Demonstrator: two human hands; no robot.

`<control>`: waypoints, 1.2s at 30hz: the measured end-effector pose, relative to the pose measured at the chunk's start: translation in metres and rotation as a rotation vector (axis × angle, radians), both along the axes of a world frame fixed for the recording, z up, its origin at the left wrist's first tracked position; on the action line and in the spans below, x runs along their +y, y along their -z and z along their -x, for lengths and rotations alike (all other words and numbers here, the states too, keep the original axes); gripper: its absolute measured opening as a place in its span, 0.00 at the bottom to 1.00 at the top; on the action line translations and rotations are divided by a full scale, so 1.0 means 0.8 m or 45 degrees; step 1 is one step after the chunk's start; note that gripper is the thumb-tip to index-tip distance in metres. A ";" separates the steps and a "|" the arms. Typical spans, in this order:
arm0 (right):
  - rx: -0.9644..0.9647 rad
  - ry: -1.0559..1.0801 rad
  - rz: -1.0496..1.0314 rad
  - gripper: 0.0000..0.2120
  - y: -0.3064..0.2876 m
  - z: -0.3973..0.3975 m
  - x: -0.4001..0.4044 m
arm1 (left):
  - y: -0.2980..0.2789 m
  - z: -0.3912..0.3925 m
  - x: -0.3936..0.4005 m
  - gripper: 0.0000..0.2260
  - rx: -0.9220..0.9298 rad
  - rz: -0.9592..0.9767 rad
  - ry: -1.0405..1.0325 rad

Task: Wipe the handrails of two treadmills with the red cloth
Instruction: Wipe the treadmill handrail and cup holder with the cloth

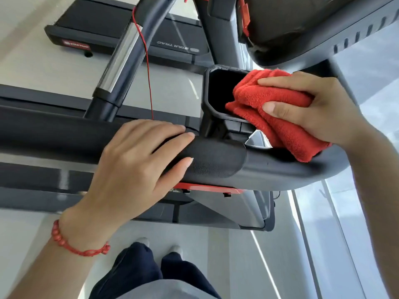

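A thick black handrail [51,134] of the near treadmill runs across the middle of the head view. My left hand [133,169] lies on top of it, fingers draped over the padded grip, holding no loose object. My right hand [319,108] grips the folded red cloth [274,117] and presses it against the right end of the rail, at the edge of a black cup holder [216,91]. Part of the cloth hangs over the grey rail end [302,171].
A chrome and black upright bar [121,59] rises behind the rail, with a thin red safety cord [148,67] hanging beside it. The console [302,29] is at the top right. A second treadmill deck [121,37] lies beyond. My feet [159,247] stand on pale floor, a window to the right.
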State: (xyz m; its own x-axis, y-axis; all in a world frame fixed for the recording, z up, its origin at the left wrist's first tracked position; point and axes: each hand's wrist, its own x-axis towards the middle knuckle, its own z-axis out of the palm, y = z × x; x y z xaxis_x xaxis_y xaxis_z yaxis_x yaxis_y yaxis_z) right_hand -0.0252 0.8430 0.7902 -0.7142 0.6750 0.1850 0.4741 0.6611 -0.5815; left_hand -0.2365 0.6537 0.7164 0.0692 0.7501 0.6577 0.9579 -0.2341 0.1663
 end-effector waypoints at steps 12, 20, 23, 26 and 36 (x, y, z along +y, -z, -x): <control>0.139 -0.002 -0.076 0.20 -0.033 -0.008 -0.072 | 0.001 -0.009 -0.056 0.12 -0.043 -0.013 -0.088; 0.166 -0.058 -0.120 0.20 -0.041 0.034 -0.161 | 0.013 0.037 -0.133 0.12 -0.073 -0.036 -0.197; 0.174 -0.114 -0.093 0.19 -0.029 0.068 -0.205 | 0.018 0.063 -0.177 0.12 -0.077 -0.030 -0.245; 0.199 -0.164 -0.040 0.20 -0.014 0.105 -0.247 | 0.026 0.092 -0.226 0.12 -0.073 -0.011 -0.308; 0.221 -0.342 0.112 0.20 0.057 0.246 -0.369 | 0.057 0.182 -0.387 0.14 -0.134 0.078 -0.616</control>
State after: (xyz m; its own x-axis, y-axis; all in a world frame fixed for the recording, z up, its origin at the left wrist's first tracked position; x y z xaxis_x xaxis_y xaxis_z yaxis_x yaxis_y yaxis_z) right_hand -0.2219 0.5479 0.7446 -0.8319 0.4854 0.2691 0.1784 0.6930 -0.6986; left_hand -0.3822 0.3442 0.6711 -0.3609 0.7174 0.5958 0.9315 0.2467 0.2672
